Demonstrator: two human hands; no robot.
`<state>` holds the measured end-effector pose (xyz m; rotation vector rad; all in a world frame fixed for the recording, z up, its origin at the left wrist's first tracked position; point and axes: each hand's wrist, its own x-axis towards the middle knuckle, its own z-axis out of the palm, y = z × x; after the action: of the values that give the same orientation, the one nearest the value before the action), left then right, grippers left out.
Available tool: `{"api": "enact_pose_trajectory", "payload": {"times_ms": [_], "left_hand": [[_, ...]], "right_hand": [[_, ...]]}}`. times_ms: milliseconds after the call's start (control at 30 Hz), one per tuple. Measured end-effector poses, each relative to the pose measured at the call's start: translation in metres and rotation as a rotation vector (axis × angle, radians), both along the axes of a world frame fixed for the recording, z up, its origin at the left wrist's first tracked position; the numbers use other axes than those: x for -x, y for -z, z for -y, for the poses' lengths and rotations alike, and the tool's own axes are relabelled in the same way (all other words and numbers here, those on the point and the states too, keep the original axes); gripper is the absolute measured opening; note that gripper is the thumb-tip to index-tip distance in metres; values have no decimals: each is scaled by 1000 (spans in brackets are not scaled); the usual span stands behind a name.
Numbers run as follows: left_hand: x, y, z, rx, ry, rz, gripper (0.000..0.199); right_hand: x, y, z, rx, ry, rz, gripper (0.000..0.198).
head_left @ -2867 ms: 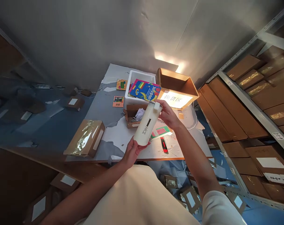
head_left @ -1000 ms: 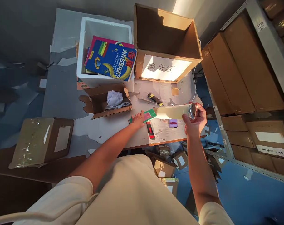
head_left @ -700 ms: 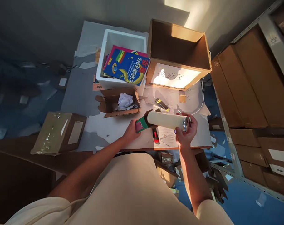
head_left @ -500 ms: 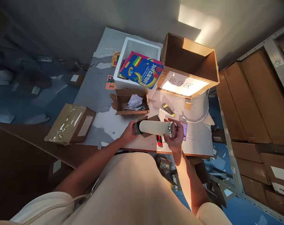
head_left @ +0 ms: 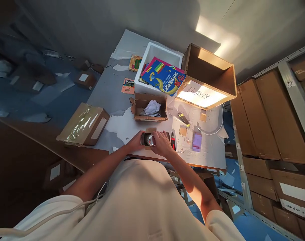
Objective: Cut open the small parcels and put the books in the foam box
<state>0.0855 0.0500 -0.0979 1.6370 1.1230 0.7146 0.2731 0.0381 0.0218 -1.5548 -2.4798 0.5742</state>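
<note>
A small cardboard box (head_left: 150,130) stands with its top flaps open at the table's front edge. Inside it, only the shiny silver end of a pale bottle (head_left: 149,140) shows; the rest is hidden by the box. My left hand (head_left: 136,142) is closed around the box's left side. At the right of the opening, my right hand (head_left: 163,144) has its thumb and fingers around the silver end. A red and black cutter (head_left: 173,141) lies just right of that hand. Further right is a phone-like shape (head_left: 197,141), blurred in the picture.
An open carton with crumpled paper (head_left: 152,107) sits behind my hands. Beyond it are a white foam box (head_left: 159,50) holding books (head_left: 164,76) and a tall open carton (head_left: 207,77). A yellow-black cutter (head_left: 184,119) lies nearby. Left is a taped carton (head_left: 84,123); shelves of boxes (head_left: 265,113) line the right.
The bottle, lying across above the box before, now sits down inside it with just its silver end showing. My right hand has moved left with it to the opening.
</note>
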Motion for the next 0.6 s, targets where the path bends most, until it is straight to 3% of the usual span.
{"api": "enact_pose_trajectory", "payload": {"times_ms": [267, 467, 533, 600], "left_hand": [[4, -4, -5, 38, -25, -58, 75], [0, -27, 1, -80, -60, -27, 89], [-2, -35, 2, -132, -74, 2, 91], [-3, -39, 3, -159, -77, 11, 87]], "right_hand": [[14, 10, -5, 24, -26, 112, 51], [3, 20, 12, -55, -49, 48, 55], [-7, 24, 25, -155, 12, -73, 55], [-19, 31, 38, -271, 218, -251, 58]]}}
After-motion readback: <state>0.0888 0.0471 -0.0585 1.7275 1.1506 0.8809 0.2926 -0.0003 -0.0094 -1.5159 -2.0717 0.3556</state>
